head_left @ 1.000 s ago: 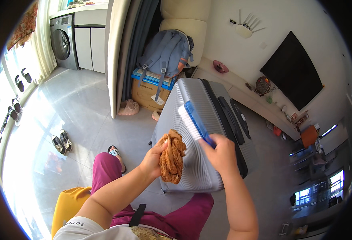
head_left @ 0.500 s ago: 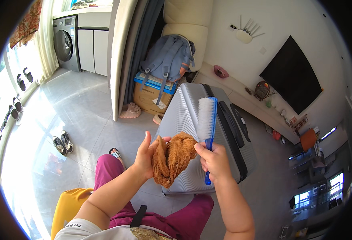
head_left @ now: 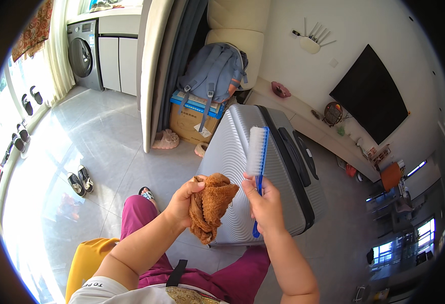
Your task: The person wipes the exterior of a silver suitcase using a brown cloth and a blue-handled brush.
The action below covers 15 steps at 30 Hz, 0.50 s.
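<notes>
A bunched brown cloth (head_left: 213, 205) is gripped in my left hand (head_left: 181, 203), its thumb pressed over the near side. My right hand (head_left: 267, 206) is wrapped round the blue handle of a scrubbing brush (head_left: 257, 154), held upright with its white bristles facing left. Cloth and brush are a small gap apart. Behind and below both hands stands a silver ribbed suitcase (head_left: 227, 147) with a dark band and dark handles along its right side.
A grey-blue backpack (head_left: 215, 71) rests on a cardboard box (head_left: 189, 124) beyond the suitcase. Pink slippers (head_left: 166, 139) lie by the curtain, dark shoes (head_left: 81, 181) on the floor at left. Under my left arm is a yellow thing (head_left: 88, 258). A low cabinet (head_left: 303, 121) runs along the wall.
The cloth has been turned and squeezed smaller, and my left thumb now closes over it. My right hand has drawn slightly away from the cloth, with the brush shifted a little left and turned.
</notes>
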Available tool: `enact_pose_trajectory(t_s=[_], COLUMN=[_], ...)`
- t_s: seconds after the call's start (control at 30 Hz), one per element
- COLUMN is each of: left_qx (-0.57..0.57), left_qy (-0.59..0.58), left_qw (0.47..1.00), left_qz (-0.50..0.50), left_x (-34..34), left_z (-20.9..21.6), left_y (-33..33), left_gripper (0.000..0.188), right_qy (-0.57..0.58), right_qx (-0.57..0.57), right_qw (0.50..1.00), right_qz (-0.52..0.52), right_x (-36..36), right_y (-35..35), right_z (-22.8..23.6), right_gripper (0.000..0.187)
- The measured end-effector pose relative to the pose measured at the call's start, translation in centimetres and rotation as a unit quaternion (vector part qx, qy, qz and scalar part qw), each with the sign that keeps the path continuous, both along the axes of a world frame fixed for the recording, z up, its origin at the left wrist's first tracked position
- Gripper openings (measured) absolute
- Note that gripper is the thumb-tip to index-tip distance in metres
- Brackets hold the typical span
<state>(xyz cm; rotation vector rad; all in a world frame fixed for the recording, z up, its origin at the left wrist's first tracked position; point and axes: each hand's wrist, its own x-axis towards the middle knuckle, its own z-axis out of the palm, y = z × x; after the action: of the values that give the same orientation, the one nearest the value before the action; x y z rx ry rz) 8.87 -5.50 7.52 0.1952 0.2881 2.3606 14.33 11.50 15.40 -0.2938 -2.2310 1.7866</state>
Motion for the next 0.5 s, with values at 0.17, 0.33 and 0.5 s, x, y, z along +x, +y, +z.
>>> enact_pose_trajectory(t_s=[0.17, 0.33, 0.5], left_qx=[-0.045, -0.103, -0.146], left_qy=[0.040, 0.090, 0.138], left_qw=[0.997, 0.981, 0.964], left_qz=[0.051, 0.138, 0.176], left_x=[0.5, 1.2, 2.5], left_z=[-0.6, -0.8, 0.2], left_y=[0.5, 1.4, 1.9], left_gripper=[0.030, 0.034, 0.036], right_qy=[-0.017, 0.012, -0.062], right_qx=[-0.004, -0.060, -0.095], right_qw=[0.998, 0.996, 0.993], right_qz=[0.068, 0.060, 0.030], right_x=[1.0, 0.6, 0.1], right_y=[-1.3, -1.9, -1.4], right_z=[-1.2, -1.8, -1.1], right_gripper=[0.042, 0.037, 0.032])
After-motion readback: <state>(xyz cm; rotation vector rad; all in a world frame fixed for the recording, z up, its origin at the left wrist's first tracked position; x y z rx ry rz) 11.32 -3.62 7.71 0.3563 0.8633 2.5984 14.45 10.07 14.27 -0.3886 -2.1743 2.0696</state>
